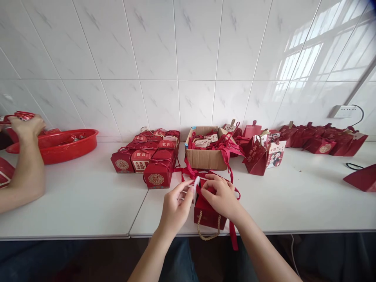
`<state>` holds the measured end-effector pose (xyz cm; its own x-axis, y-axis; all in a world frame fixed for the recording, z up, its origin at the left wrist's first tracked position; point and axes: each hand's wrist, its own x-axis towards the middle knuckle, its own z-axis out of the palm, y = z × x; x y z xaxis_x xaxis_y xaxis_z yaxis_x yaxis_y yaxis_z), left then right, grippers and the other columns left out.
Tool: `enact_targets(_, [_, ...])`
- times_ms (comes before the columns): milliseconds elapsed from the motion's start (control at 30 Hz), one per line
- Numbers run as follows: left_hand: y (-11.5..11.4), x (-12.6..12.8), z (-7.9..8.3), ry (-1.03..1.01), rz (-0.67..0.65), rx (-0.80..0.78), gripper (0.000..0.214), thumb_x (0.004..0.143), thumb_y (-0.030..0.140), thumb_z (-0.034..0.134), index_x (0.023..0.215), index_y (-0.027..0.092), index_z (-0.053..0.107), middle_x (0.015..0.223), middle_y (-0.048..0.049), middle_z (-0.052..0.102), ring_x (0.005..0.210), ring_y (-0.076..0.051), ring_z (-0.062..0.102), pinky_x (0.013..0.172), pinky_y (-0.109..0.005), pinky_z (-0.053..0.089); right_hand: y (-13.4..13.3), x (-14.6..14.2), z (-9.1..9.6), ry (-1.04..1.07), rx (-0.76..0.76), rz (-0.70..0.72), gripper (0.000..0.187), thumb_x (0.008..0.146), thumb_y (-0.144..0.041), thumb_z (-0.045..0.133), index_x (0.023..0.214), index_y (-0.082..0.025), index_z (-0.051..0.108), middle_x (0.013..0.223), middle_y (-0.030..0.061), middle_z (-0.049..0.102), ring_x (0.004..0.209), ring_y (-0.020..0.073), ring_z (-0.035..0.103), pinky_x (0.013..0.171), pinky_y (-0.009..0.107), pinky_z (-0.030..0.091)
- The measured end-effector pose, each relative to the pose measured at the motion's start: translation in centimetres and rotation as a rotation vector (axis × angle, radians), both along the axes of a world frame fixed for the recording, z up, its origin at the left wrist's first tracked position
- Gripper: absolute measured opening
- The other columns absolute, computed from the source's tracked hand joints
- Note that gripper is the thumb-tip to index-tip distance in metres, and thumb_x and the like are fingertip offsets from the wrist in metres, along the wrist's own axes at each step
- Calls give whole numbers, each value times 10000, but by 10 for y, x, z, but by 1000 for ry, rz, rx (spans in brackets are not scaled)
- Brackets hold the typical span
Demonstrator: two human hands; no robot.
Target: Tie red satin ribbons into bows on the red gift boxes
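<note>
A small red gift box (209, 211) with a twisted tan rope handle (208, 237) stands at the table's front edge, between my hands. My left hand (178, 203) is closed, thumb and fingers pinching a small white tag (196, 184) seen nearly edge-on. Beside it, my right hand (221, 196) is closed on red ribbon (198, 190) just above the box, its fingertips partly hiding the ribbon. A longer ribbon end (233, 236) hangs over the table edge to the right of the box.
Behind my hands, an open cardboard box (205, 159) holds red ribbons and tags. Several red boxes (158, 174) stand to its left, and red bags (255, 158) to its right. Far left, another person's arm (31, 168) reaches over a red basin (69, 150).
</note>
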<state>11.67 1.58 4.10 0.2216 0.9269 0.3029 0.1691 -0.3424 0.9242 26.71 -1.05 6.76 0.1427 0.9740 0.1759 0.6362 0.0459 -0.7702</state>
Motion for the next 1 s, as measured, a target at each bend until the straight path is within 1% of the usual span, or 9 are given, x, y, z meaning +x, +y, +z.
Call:
enact_targets(133, [6,0,-1,-5,6,-33,371,840,499,555,820,147,670,623,-14,575,538,-132,516,457,-212,448,-2,1,-2,-37,46,-4,156,777,-252,537,665,-229,643,1236,52,605,1279,262,424,1027,518,159])
enact_targets(333, [12,4,9,-33,8,-36,349,806,502,598,751,163,661,620,-13,600,562,-146,570,444,-201,437,-3,3,-3,-31,91,7,160,792,-265,537,688,-230,652,1202,70,619,1269,289,442,1016,541,183])
enact_targets(533, [20,11,16,-51,71,-24,293,751,443,664,807,157,700,719,-61,694,623,-178,639,484,-225,480,-1,1,-1,9,126,-25,154,802,-272,543,725,-231,670,1219,91,595,1259,314,441,1026,569,170])
enact_targets(600, [23,5,16,-49,123,-17,304,773,462,627,828,167,680,714,-53,690,650,-181,648,521,-232,490,-5,7,-4,104,215,-42,151,817,-283,535,787,-231,673,1224,99,581,1241,308,452,1020,539,226])
enact_targets(700, [28,-21,13,-5,231,-1,317,780,491,591,857,188,647,706,-36,681,683,-186,649,571,-242,487,-24,29,-17,373,417,-116,166,853,-334,524,839,-226,650,1166,87,566,1140,264,503,909,403,390])
enact_targets(767, [34,-47,7,73,320,9,287,752,479,612,819,202,643,703,-26,675,657,-183,626,560,-238,454,-47,48,-32,572,456,-199,145,840,-364,580,859,-237,646,991,54,590,996,223,534,836,330,419])
enact_targets(867, [43,-79,-8,256,374,5,170,641,368,700,601,217,635,557,-1,610,551,-174,544,527,-236,383,-85,67,-59,844,348,-347,152,783,-375,682,828,-232,661,839,14,568,733,143,485,680,251,407])
enact_targets(933, [45,-89,-19,355,386,-14,116,593,299,708,553,230,625,513,9,583,473,-161,482,459,-229,296,-103,67,-76,1064,163,-238,192,743,-378,721,791,-200,667,707,11,546,610,117,445,570,236,380])
enact_targets(1000, [42,-88,-26,407,396,-10,68,618,293,687,644,242,651,532,16,568,459,-155,448,447,-226,254,-111,57,-90,1277,-58,-59,208,758,-372,708,818,-174,682,561,-9,502,485,79,384,467,210,292])
